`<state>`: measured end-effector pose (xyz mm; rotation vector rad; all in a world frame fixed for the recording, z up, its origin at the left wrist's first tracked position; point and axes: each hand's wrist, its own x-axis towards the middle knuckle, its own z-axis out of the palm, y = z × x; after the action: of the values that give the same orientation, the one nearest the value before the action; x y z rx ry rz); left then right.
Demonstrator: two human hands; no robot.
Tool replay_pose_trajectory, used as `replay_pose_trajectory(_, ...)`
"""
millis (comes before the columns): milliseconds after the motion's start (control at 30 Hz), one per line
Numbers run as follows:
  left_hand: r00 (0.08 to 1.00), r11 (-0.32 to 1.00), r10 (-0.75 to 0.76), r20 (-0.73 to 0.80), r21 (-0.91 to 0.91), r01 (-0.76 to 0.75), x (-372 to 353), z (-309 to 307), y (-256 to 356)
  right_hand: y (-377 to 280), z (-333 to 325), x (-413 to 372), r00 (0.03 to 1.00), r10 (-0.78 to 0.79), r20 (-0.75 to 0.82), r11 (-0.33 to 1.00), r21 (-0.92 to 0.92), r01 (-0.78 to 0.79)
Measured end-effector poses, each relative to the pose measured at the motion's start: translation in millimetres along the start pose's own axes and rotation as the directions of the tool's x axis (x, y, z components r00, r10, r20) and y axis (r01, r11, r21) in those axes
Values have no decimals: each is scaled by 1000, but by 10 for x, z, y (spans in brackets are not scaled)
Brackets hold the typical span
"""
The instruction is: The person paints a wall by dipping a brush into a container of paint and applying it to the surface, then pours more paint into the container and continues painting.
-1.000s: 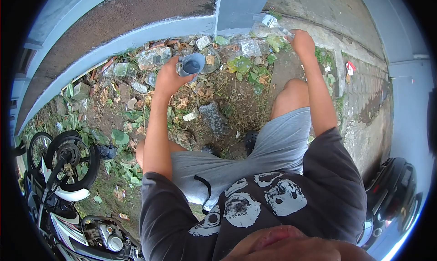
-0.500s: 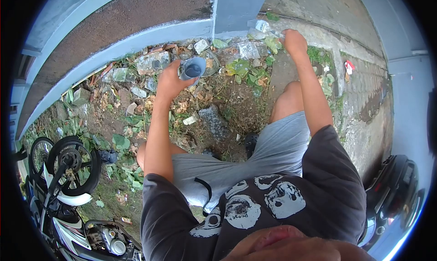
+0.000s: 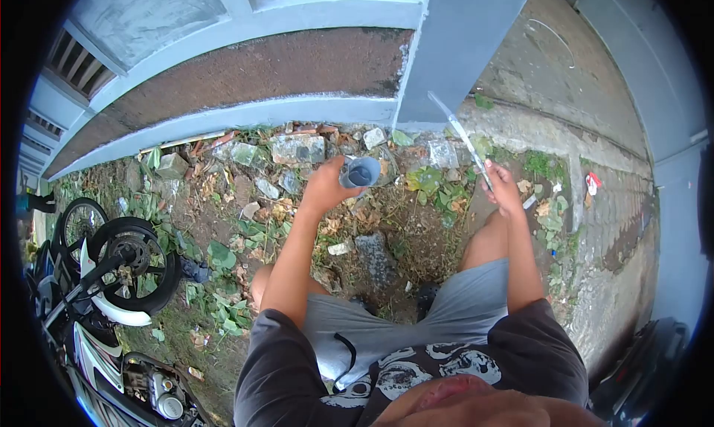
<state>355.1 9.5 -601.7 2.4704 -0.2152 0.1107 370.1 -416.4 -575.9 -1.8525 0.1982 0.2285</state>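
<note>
My left hand (image 3: 326, 189) is closed around a grey-blue cup (image 3: 361, 174), which is tilted so that its opening and dark inside show. In my right hand (image 3: 503, 190) is the handle end of a long, thin, pale tool (image 3: 462, 133). The tool points up and left, with its far end in front of the blue-grey pillar (image 3: 468, 40). It looks like a brush or blade, but its tip is too blurred to tell. The two hands are well apart, above the ground by the wall.
Bricks and stones (image 3: 297, 149) lie with leaves along the wall's foot. A rough grey block (image 3: 376, 260) is on the soil before my feet. A motorcycle (image 3: 111, 300) stands at the left; a red-and-white wrapper (image 3: 593, 182) lies on the paving at the right.
The view has shifted, showing more wall. The tool in my right hand, earlier seen as a blurred clear and white shape, now shows as a long thin stick pointing up-left. The left hand still holds the cup.
</note>
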Motion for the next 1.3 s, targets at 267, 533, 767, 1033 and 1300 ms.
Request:
replay_pose_trajectory(267,995,999,-39,91,-25,42,-38,45,60,-58,897,249,922,9,388,994,97,-50)
replay_pose_trajectory(533,992,999,-54,112,3,54,-173,-48,207,307,1149,370,972,-189,137,911,-345,226)
replay_pose_trajectory(767,956,992,-115,268,-9,122,-315,-22,346,273,1100,283,983,-97,158,954,-267,137)
replay_pose_trajectory(1033,953,996,-23,301,-71,47,-448,234,236,418,1001,263,984,-47,175,944,-315,101)
replay_pose_trajectory(1300,908,991,69,413,-130,-17,-459,490,252,555,978,255,984,-18,177,795,-595,121)
